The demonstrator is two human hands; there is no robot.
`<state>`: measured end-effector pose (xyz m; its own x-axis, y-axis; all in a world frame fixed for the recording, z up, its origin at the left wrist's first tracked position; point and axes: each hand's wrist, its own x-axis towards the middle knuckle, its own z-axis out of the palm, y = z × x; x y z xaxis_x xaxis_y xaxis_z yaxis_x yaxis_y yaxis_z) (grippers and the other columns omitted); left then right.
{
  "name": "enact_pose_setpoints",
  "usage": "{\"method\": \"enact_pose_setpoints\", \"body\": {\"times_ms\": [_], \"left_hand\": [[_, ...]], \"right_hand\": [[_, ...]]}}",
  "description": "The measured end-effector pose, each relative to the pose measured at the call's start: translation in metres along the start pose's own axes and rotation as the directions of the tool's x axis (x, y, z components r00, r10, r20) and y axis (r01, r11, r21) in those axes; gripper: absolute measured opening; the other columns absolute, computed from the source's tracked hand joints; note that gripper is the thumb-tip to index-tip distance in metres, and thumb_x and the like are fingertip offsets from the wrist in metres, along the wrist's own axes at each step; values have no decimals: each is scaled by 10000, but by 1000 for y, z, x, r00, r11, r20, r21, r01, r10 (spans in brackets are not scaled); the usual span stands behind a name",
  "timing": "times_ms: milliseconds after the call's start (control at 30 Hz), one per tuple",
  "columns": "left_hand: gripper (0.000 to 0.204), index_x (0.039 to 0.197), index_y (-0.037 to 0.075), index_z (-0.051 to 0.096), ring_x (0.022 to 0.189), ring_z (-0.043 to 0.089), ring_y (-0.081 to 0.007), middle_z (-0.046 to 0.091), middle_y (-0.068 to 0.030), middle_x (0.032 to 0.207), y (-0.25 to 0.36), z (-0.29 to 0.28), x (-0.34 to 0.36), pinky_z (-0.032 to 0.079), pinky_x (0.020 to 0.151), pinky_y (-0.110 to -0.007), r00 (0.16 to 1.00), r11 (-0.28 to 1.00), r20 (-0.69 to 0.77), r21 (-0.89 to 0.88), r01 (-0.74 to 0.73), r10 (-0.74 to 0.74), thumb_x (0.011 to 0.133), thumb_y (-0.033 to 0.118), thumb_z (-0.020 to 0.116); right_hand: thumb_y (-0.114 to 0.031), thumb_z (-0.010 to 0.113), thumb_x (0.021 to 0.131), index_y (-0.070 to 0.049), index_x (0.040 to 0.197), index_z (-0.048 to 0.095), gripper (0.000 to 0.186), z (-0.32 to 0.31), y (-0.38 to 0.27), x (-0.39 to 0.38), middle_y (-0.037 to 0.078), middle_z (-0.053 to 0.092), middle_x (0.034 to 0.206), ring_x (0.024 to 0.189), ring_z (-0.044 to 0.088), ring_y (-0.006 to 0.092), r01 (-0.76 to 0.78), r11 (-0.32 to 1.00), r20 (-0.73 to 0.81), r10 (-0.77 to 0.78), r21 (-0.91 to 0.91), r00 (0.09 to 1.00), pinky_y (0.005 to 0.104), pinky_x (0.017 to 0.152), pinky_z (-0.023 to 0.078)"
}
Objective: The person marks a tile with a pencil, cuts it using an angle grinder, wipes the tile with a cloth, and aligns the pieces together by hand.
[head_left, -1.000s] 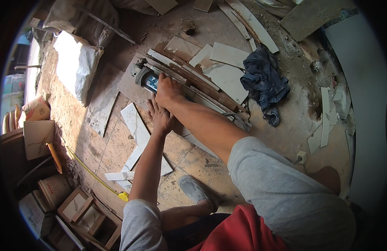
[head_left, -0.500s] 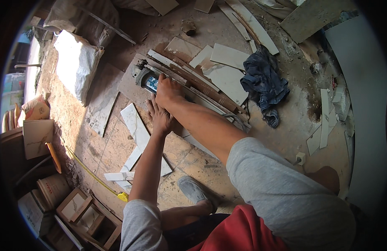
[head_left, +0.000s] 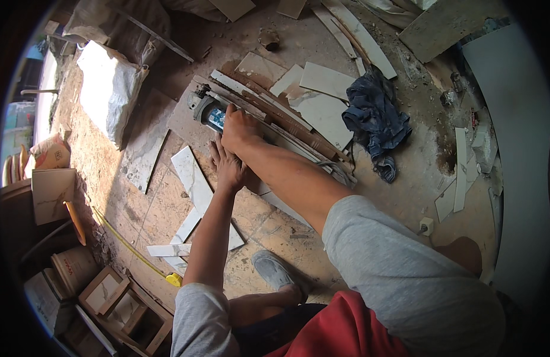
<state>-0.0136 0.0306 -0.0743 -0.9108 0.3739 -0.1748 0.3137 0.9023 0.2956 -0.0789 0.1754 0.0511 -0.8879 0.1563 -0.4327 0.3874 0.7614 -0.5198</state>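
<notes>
My right hand [head_left: 241, 128] is wrapped round the body of an angle grinder [head_left: 215, 118], teal with a grey metal head. The grinder lies over a large tile [head_left: 183, 119] beside a stack of narrow tile strips and brown boards [head_left: 298, 135]. My left hand [head_left: 228, 169] rests just below the right one, its fingers stretched out and lying on the tile. Whether the grinder's disc touches anything is hidden. Close to my left forearm, white marbled tile offcuts [head_left: 193, 172] lie crossed on the floor.
A yellow tape measure [head_left: 174, 279] lies with its blade pulled out. Dark cloth [head_left: 377, 113] is heaped right of the tiles. A white sack [head_left: 111, 95] stands upper left, a wooden frame [head_left: 159, 339] lower left. My shoe [head_left: 271, 269] is on the floor nearby.
</notes>
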Motion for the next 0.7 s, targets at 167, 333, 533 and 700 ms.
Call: {"method": "enact_pose_setpoints", "body": {"times_ms": [167, 333, 533, 700], "left_hand": [[957, 1570, 71, 156, 1496, 14, -485, 48, -192, 1651, 0, 1, 0, 91, 1154, -599, 999, 1000, -32, -12, -14, 13, 895, 709, 387], [944, 1569, 72, 160, 1499, 16, -478, 58, -186, 1651, 2, -2, -1, 106, 1153, -596, 999, 1000, -29, 1, 13, -13, 901, 698, 389], [963, 1569, 71, 161, 1493, 25, -490, 54, -195, 1649, 3, -2, 0, 117, 1149, -591, 1000, 1000, -25, 5, 5, -5, 895, 723, 378], [985, 1567, 64, 161, 1489, 31, -497, 49, -202, 1648, 4, -3, -1, 119, 1147, -589, 1000, 1000, -25, -20, 10, -10, 887, 744, 373]], "right_hand": [[-234, 784, 786, -56, 1257, 470, 593, 2, 1, 1, 170, 635, 1191, 1124, 650, 322, 4, 1000, -6, -4, -7, 1000, 423, 941, 541], [-245, 777, 796, -55, 1259, 469, 588, 2, 1, 1, 168, 629, 1201, 1124, 650, 321, 1, 1000, -11, -1, -3, 1000, 422, 941, 541], [-256, 768, 811, -52, 1272, 465, 588, 1, 1, 0, 169, 623, 1213, 1131, 647, 312, 0, 1000, -1, 0, -21, 1000, 413, 937, 545], [-270, 778, 808, -51, 1271, 466, 599, -2, 0, 1, 167, 623, 1216, 1135, 646, 307, -5, 1000, 19, 5, -9, 1000, 411, 937, 546]]}}
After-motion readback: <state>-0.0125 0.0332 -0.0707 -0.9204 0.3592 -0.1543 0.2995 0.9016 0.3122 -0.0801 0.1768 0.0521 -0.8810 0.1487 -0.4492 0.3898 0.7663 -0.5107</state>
